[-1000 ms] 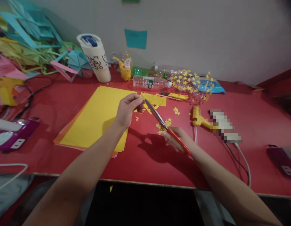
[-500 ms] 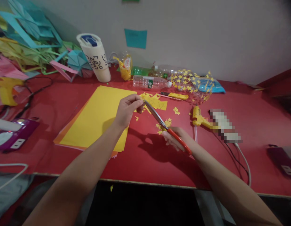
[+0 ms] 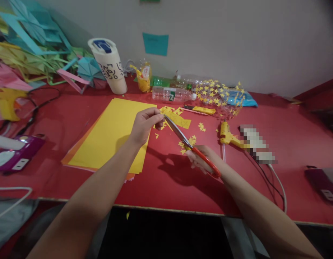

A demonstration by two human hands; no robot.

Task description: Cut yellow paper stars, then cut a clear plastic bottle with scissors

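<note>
Strip (image 3: 182, 121), yellow, line-marked: over the last second its free right end has swung down, baring cut scraps (image 3: 170, 108) behind; judged a turn of the paper to suit the blades, cutting under way. Left hand (image 3: 144, 125): pinched closed, apparently on the strip's left end, beside yellow sheets (image 3: 109, 136). Right hand (image 3: 208, 155): gripping scissors (image 3: 186, 140) by red handles, tips at the left fingertips, loose stars (image 3: 193, 139) nearby.
</note>
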